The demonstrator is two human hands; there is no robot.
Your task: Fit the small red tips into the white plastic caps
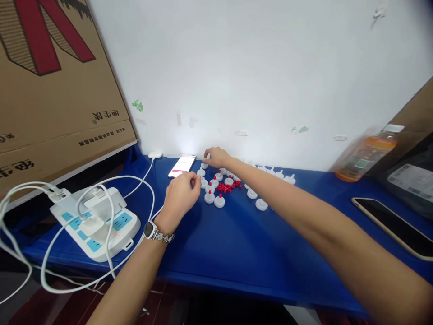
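A: Head view. The left hand (181,193), a wristwatch (149,230) on its wrist, rests low over the blue tabletop (237,243) with its fingertips pinched together at a small white cap (203,183) — whether the cap is truly clamped or only touched cannot be told at this size.

B: And the right hand (216,157)?

A: Reached far across, fingers curled down on another white cap (204,165) at the back of the cluster, close to the wall; it appears closed on it, though the grip itself is hidden by the knuckles.

B: Where do the parts lie?

A: Between and just beyond the two hands: capped pieces with red tips (214,198) stand in a loose group on the left, a heap of loose red pegs (229,186) sits in the middle, and plain white caps (261,204) trail off to the right — sorted, seemingly, so each kind stays within easy reach.

B: Surroundings?

A: A lit smartphone (181,165) lies just behind the left hand; a power strip (98,223) with white cables sits at far left, a dark phone (394,225) and an orange bottle (363,155) at right.
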